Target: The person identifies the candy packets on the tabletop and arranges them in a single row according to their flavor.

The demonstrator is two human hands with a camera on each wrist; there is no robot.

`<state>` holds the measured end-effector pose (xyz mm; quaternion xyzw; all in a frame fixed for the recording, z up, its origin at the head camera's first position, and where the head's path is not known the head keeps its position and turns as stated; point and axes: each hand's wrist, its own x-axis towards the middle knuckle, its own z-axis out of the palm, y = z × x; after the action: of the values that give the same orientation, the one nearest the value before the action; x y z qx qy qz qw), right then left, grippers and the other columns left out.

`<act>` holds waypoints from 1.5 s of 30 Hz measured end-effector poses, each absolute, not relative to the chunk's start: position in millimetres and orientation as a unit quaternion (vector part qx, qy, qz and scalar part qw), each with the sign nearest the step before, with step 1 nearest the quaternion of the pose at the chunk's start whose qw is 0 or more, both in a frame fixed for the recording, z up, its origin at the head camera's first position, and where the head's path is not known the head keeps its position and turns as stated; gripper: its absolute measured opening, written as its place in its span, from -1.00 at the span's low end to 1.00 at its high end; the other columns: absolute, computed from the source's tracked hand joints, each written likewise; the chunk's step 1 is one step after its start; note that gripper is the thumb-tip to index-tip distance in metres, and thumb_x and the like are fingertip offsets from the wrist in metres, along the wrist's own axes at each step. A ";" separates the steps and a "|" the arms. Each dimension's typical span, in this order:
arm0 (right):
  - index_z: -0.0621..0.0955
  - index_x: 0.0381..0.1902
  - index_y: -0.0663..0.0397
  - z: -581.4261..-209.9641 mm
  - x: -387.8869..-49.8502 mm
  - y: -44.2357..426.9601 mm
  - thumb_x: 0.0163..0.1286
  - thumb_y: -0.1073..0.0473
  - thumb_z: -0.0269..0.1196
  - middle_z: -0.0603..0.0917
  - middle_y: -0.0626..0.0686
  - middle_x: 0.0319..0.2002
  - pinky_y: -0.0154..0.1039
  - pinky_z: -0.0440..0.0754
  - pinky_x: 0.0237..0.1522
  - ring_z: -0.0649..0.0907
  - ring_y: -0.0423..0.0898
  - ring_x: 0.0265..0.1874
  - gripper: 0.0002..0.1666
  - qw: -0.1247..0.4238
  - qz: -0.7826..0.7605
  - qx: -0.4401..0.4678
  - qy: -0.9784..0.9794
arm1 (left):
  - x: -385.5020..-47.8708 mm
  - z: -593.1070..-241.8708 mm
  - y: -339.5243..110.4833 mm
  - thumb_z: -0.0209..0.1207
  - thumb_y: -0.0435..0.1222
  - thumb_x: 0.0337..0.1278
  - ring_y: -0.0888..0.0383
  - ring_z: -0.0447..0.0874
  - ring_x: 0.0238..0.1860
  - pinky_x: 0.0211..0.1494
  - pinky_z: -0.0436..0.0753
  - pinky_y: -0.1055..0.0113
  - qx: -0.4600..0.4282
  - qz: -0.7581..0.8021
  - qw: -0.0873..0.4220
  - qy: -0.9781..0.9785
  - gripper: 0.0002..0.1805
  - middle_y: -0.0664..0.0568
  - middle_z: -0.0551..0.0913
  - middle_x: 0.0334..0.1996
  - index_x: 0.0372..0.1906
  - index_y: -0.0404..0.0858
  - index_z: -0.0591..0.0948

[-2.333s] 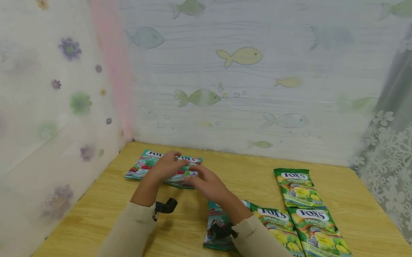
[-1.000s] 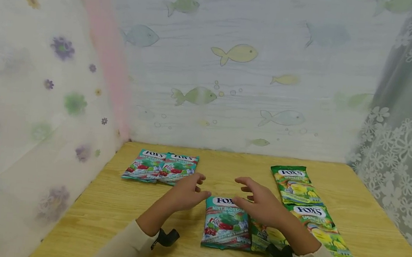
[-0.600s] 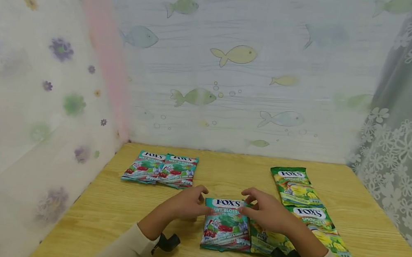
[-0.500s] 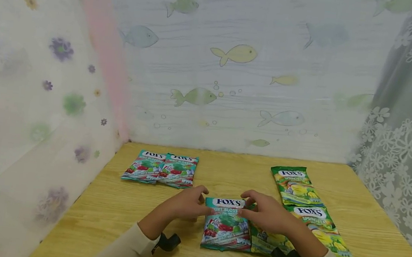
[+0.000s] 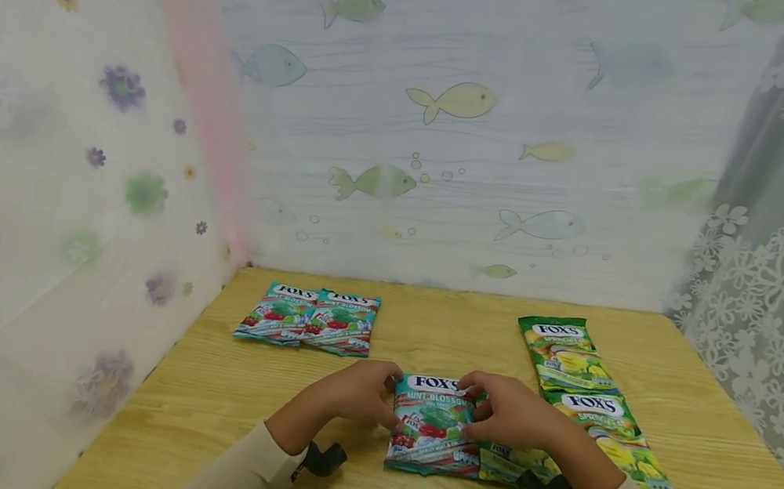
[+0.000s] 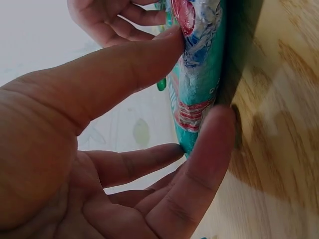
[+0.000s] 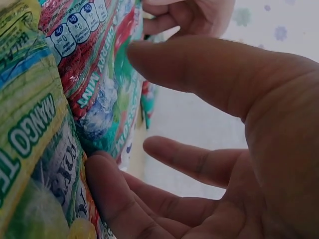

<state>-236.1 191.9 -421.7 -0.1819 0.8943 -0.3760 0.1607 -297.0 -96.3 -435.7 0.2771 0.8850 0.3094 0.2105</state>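
A teal Fox's Mint Blossom candy bag (image 5: 435, 438) lies on the wooden table between my two hands. My left hand (image 5: 357, 391) holds its left edge; the left wrist view shows the thumb (image 6: 149, 59) against the bag and other fingertips at the side and upper corner. At the opposite edge my right hand (image 5: 510, 412) holds the bag, thumb (image 7: 164, 62) on its front and a fingertip at the seam beside a green candy bag (image 7: 35, 149). That green bag lies under my right hand and wrist, partly hidden.
Two overlapping Mint Blossom bags (image 5: 342, 325) lie at the back left. On the right, two green Fox's Springtea bags (image 5: 569, 356) form a column, the nearer one (image 5: 617, 439) beside the half-hidden green bag. Patterned curtains (image 5: 404, 120) stand behind and beside the table (image 5: 262, 413).
Both hands came from the back-left bags to the near teal bag. In the last half second they lowered and closed in on its two side edges, fingers curling more.
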 end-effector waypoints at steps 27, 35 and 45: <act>0.47 0.43 0.08 -420.4 -238.0 194.6 -0.01 0.16 0.69 0.49 0.20 0.24 -0.20 0.73 -0.19 0.69 0.07 0.03 0.05 0.183 -0.352 -0.214 0.893 | -298.4 -435.9 -94.9 0.65 -0.10 -0.17 0.07 0.62 0.16 0.29 0.62 0.05 0.290 0.285 0.200 0.891 -0.17 0.04 0.68 0.09 0.30 -0.25 0.61; 0.45 0.44 0.04 -423.3 -237.9 197.7 -0.02 0.15 0.69 0.49 0.17 0.24 -0.18 0.73 -0.22 0.68 0.02 0.00 0.06 0.187 -0.357 -0.207 0.892 | -293.7 -434.2 -93.0 0.67 -0.13 -0.24 0.10 0.57 0.19 0.32 0.60 0.10 0.298 0.276 0.212 0.889 -0.02 0.02 0.63 0.16 0.40 -0.31 0.52; 0.48 0.41 0.12 -425.9 -238.0 195.8 0.07 0.19 0.63 0.53 0.18 0.24 -0.22 0.74 -0.27 0.74 -0.01 -0.07 -0.05 0.180 -0.370 -0.217 0.885 | -290.8 -433.3 -92.8 0.68 -0.09 -0.27 0.11 0.45 0.08 0.28 0.57 0.10 0.282 0.251 0.217 0.900 0.12 -0.08 0.48 0.23 0.50 -0.28 0.41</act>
<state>-238.0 195.8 -425.9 -0.2171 0.8852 -0.3699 0.1799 -290.8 -92.8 -433.3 0.2822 0.9001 0.2509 0.2174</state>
